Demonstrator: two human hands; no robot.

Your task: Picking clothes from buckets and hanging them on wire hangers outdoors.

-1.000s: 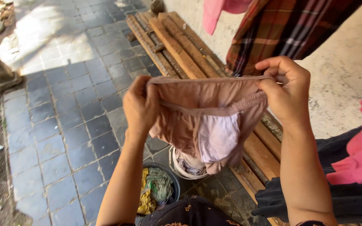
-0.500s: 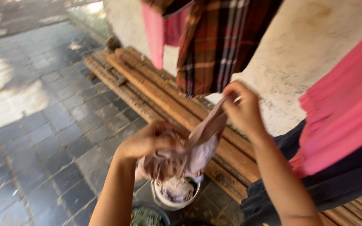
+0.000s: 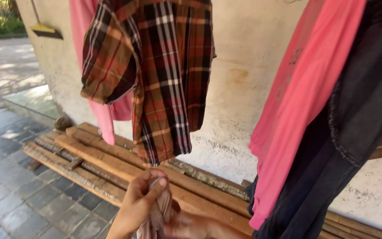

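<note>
No packages, labels, signs or screens show anywhere in the frame.
</note>
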